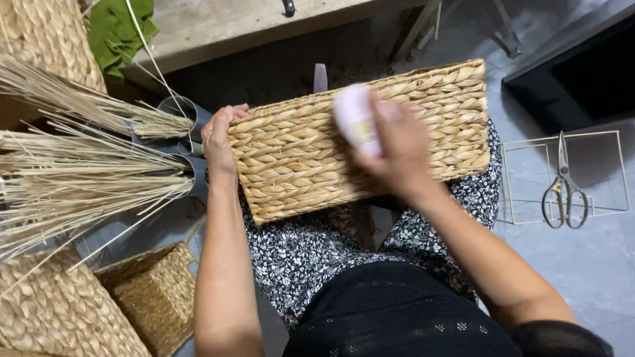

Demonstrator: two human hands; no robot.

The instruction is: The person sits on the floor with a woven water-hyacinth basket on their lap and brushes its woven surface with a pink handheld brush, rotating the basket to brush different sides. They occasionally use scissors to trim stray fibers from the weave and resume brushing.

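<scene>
Hands work a woven basket (358,142) on the lap: left hand (219,136) clamps its left end, right hand (401,151) grips a blurred pale object (354,117), perhaps a small bottle, against its side. Scissors (563,189) lie on the floor.

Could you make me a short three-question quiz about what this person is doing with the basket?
1. True or false: the left hand grips an end of the woven basket on the lap.
2. What does the right hand hold against the basket? A) scissors B) a pale, blurred rounded object C) straw
3. Where do the scissors lie?

Key: 1 true. 2 B. 3 On the wire frame on the floor, to the person's right.
</scene>
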